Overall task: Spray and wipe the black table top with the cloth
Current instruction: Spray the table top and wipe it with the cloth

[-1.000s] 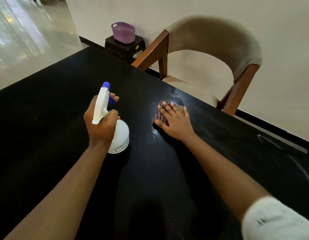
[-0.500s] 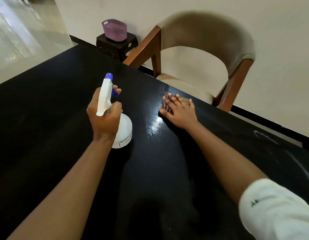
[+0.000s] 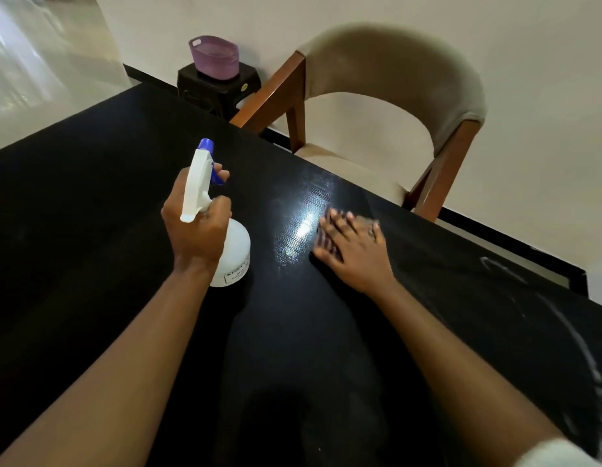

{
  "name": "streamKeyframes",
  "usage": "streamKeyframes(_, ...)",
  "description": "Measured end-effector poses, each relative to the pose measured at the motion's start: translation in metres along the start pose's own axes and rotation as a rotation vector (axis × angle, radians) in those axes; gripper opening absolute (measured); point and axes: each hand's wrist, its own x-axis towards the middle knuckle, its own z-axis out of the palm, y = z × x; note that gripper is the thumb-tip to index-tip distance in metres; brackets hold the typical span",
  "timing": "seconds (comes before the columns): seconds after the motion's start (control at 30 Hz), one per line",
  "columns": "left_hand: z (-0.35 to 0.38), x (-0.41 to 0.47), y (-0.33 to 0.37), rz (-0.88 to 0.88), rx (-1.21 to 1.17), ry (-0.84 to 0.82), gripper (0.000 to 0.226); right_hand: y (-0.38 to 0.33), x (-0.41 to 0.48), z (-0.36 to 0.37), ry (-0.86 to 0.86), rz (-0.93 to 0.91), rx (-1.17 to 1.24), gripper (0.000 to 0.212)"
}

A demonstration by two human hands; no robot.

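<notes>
The black table top (image 3: 90, 210) fills most of the view. My left hand (image 3: 196, 230) grips the neck of a white spray bottle (image 3: 233, 254) with a blue nozzle, held upright just above the table, one finger on the blue trigger. My right hand (image 3: 353, 252) lies flat, fingers spread, pressing a dark striped cloth (image 3: 323, 239) onto the table near its far edge. Only a sliver of the cloth shows between and beyond my fingers. A wet, shiny patch (image 3: 303, 227) gleams just left of the cloth.
A beige chair with wooden arms (image 3: 390, 85) stands at the table's far edge. Behind it, a purple tub (image 3: 213, 57) sits on a small black stool (image 3: 218, 89) by the wall. White streaks (image 3: 569, 328) mark the table at the right.
My right hand with the cloth has slid toward the far edge and then back and to the right, leaving a wet sheen. The left hand keeps the bottle in about the same place.
</notes>
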Motion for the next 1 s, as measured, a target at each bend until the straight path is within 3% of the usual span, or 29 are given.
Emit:
streamKeyframes(0.17,0.001,0.000,0.000,-0.015,-0.003,-0.017,0.047,-0.002,-0.061,0.006,-0.012,0.002,-0.018,0.076)
streamKeyframes(0.47,0.001,0.001,-0.002,-0.048,-0.002,-0.015,0.044,0.013,0.105,-0.012,0.017,0.121,0.014,0.068)
streamKeyframes(0.6,0.000,0.002,-0.002,-0.079,-0.033,-0.013,0.048,0.016,0.144,-0.023,-0.078,0.179,0.049,0.073)
streamKeyframes(0.77,0.000,0.000,-0.003,-0.092,-0.028,-0.031,0.046,0.013,0.099,-0.021,-0.060,0.154,0.000,0.082)
streamKeyframes(1.0,-0.012,-0.001,0.020,-0.197,0.030,-0.132,0.045,-0.024,-0.007,-0.017,-0.096,0.137,0.160,0.059)
